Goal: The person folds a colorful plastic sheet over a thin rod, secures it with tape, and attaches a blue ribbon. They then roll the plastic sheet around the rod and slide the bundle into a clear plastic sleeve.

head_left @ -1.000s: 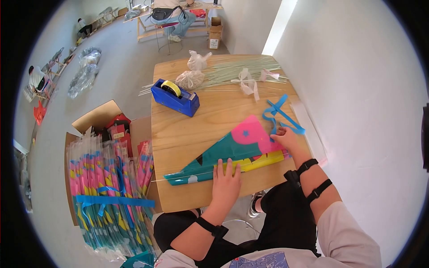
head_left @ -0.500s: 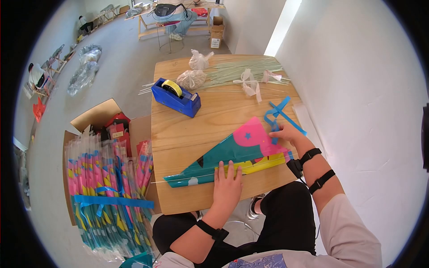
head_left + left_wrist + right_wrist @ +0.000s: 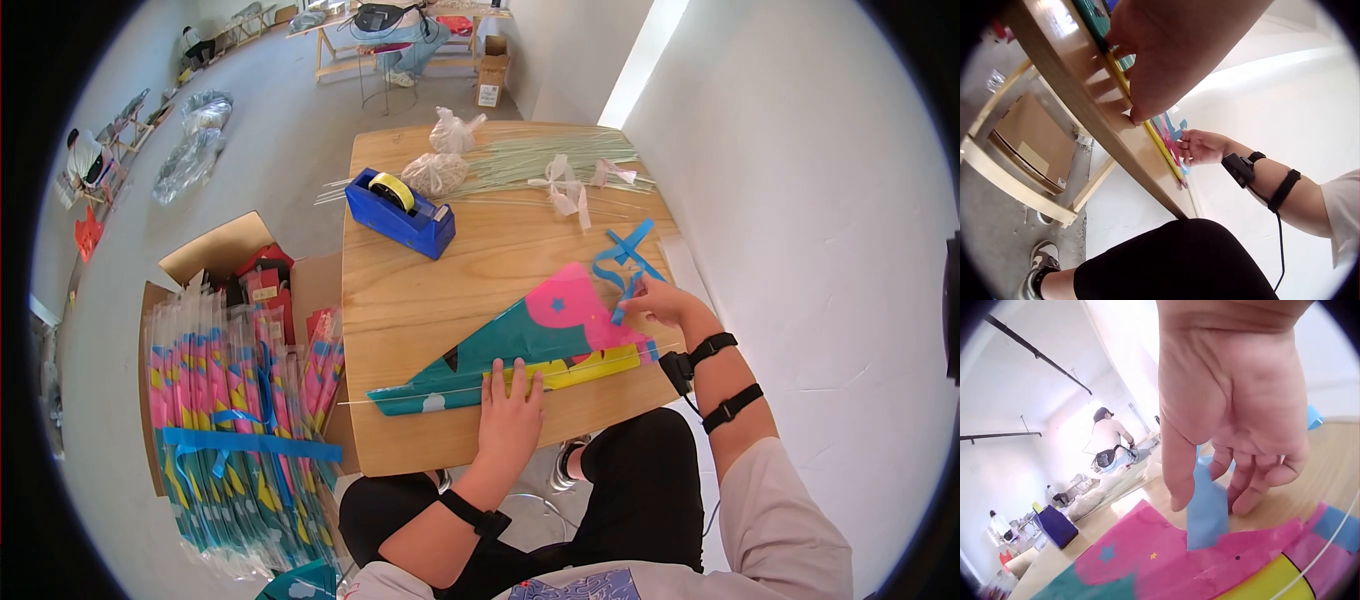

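A folded, kite-like printed sheet (image 3: 490, 349) in teal, pink and yellow lies on the wooden table, and a thin white rod (image 3: 455, 387) runs along its near edge. My left hand (image 3: 511, 412) rests on that near edge, fingers straight and spread across the yellow part and the rod. Over the pink end, my right hand (image 3: 662, 303) pinches a strip of blue ribbon (image 3: 1207, 509) between thumb and fingers. The strip's lower end hangs against the pink film in the right wrist view. More blue ribbon (image 3: 630, 240) lies loosely crossed just beyond this hand.
A blue tape dispenser (image 3: 400, 218) stands at the table's far left. Behind it are tied plastic bags (image 3: 436, 174) and a bundle of thin rods (image 3: 520, 160). On the left, a cardboard box (image 3: 222, 247) holds many sleeved folded sheets. A white wall (image 3: 800, 220) rises on the right.
The right hand has shifted a little to the right and drawn the blue ribbon strip with it, off the pink sheet's edge. The left hand keeps its place.
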### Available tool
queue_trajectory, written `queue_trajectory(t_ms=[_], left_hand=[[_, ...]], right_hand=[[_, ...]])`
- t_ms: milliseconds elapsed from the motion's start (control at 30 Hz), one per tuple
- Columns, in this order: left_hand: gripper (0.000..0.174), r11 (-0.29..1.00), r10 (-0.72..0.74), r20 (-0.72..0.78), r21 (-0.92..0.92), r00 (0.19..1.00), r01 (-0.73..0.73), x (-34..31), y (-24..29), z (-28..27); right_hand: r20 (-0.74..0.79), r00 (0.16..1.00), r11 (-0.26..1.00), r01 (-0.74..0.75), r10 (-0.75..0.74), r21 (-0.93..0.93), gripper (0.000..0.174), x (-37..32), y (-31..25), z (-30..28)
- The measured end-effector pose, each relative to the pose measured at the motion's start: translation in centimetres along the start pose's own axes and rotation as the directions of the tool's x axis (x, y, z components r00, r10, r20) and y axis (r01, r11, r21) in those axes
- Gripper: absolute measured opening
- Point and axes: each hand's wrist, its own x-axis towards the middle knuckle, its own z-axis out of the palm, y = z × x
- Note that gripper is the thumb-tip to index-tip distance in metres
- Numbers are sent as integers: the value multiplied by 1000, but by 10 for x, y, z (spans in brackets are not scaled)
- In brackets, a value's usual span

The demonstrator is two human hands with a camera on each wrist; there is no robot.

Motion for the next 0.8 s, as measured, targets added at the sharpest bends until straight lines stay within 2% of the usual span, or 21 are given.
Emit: queue_trajectory(t_ms=[133, 200, 233, 300, 333, 400, 433, 500, 533, 600, 733, 800], left_hand=[[64, 1000, -4, -7, 2, 1000, 4, 1, 1, 1], [63, 1000, -8, 0, 2, 1000, 8, 1, 1, 1], [63, 1000, -7, -1, 1, 1000, 7, 1, 1, 1], [63, 1000, -7, 6, 4, 1000, 7, 1, 1, 0], [63, 1000, -7, 5, 4, 1000, 7, 1, 1, 1], [63, 1000, -4, 8, 7, 1000, 4, 1, 1, 1], [63, 1000, -5, 7, 6, 1000, 5, 1, 0, 1], [63, 1000, -5, 9, -1, 1000, 5, 1, 0, 0], [63, 1000, -6, 8, -1, 1000, 6, 1, 0, 0], [63, 1000, -4, 4, -7, 1000, 4, 0, 0, 1], [63, 1000, -5, 10, -5, 1000, 5, 0, 0, 1], [63, 1000, -6, 5, -8, 1000, 6, 0, 0, 3]], right_hand=[[104, 994, 996, -24, 33, -87, 53, 3, 2, -3], [-62, 998, 999, 29, -30, -12, 49, 8, 9, 8], [-63, 998, 999, 30, -31, -13, 49, 15, 17, 13], [-279, 952, 986, 150, -125, 67, 39, 28, 30, 23], [-279, 952, 986, 150, -126, 68, 39, 24, 25, 25], [-158, 983, 943, 143, -98, 301, 35, 13, 13, 27], [-157, 983, 943, 143, -99, 301, 35, 14, 14, 26], [-84, 993, 878, 118, -89, 465, 34, 13, 16, 23], [-84, 992, 878, 119, -90, 463, 34, 15, 19, 21], [-102, 979, 786, 202, -175, 585, 31, 19, 24, 17], [-123, 976, 777, 218, -180, 590, 34, 15, 23, 1], [-139, 956, 718, 286, -258, 634, 40, 10, 23, -5]])
